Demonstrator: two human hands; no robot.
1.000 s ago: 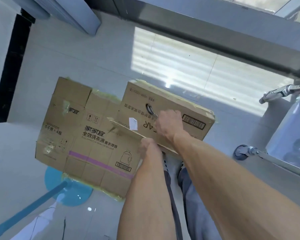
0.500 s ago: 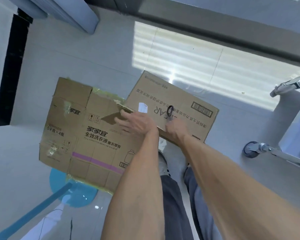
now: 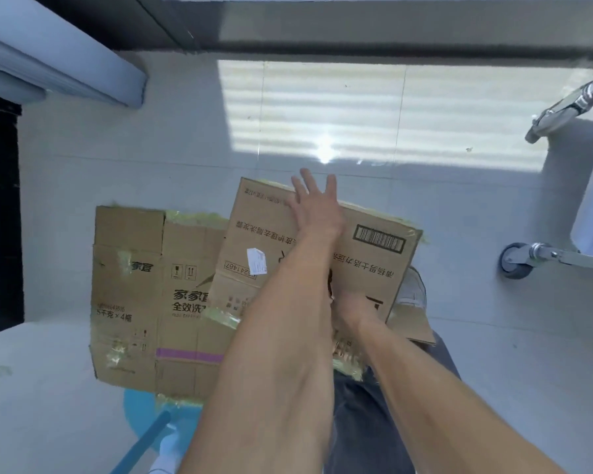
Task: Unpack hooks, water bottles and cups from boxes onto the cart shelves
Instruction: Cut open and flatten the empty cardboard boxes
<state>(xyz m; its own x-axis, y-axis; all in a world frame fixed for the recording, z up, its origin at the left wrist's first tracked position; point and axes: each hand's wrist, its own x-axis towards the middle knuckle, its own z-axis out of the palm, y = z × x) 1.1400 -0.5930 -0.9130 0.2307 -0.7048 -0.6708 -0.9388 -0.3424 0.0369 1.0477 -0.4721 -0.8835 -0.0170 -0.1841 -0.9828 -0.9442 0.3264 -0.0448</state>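
Looking straight down at a pale tiled floor (image 3: 124, 172). Two flattened brown cardboard boxes there: a larger flattened brown carton with black print and a purple stripe (image 3: 134, 302) lying on the tiles, and overlapping its right part a smaller flattened brown cardboard panel with a barcode and a small white label (image 3: 374, 265). Frayed yellow-green tape along the edges of both.

Left hand (image 3: 317, 213) spread flat on the far part of the smaller panel, fingers straight and splayed, tips reaching just past the far edge; holding nothing. Left forearm crossing the middle of the panel and covering much of the print.

Right hand (image 3: 351, 307) low on the near part of the same panel, mostly hidden behind the left forearm; only the wrist and back of the hand showing, fingers out of sight, so grip impossible to tell.

No hooks, bottles or cups showing; anything under the cardboard hidden. Only cut-off parts of the metal cart at the right edge: a grey castor wheel on a metal frame bar (image 3: 516, 265) and a shiny metal lever-like part (image 3: 562, 112) above; shelves out of frame.

Partly covered by the larger carton, a round light-blue base with a blue pole (image 3: 141, 449) running off the bottom edge. Dark trousers (image 3: 367, 425) between the forearms, a grey shoe (image 3: 413, 289) peeking from under the panel's right corner.
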